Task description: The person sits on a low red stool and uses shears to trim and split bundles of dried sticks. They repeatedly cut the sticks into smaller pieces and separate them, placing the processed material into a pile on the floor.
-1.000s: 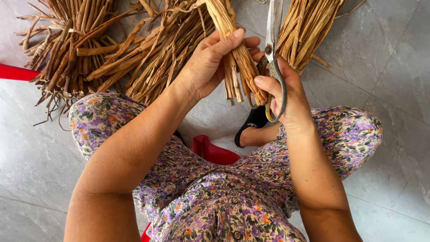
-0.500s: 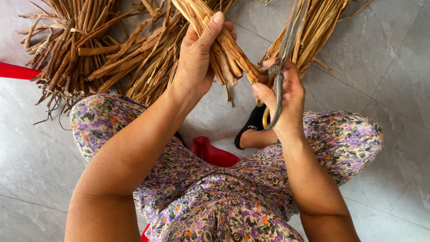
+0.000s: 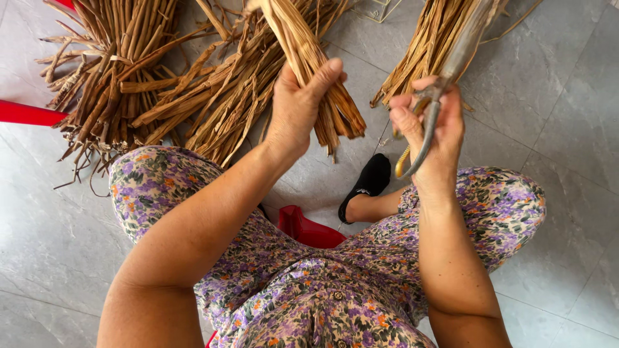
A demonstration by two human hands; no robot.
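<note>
Dry straw bundle (image 3: 316, 77) clenched in left hand (image 3: 298, 109), right hand (image 3: 431, 132) just beside it gripping scissors (image 3: 445, 77) (blades blurred); trimming step, ends need squaring.

Counted two hands: left hand (image 3: 298, 106), right hand (image 3: 433, 132). One bundle of dried stalks (image 3: 314, 67) in the left. One pair of scissors (image 3: 438, 96) in the right. Three heaps of dried stalks on the floor: far-left heap (image 3: 109, 71), middle heap (image 3: 229, 96), right heap (image 3: 438, 38). One black shoe (image 3: 367, 183). Two red plastic pieces: one (image 3: 26, 113) at left, one (image 3: 309, 229) between the knees.
</note>
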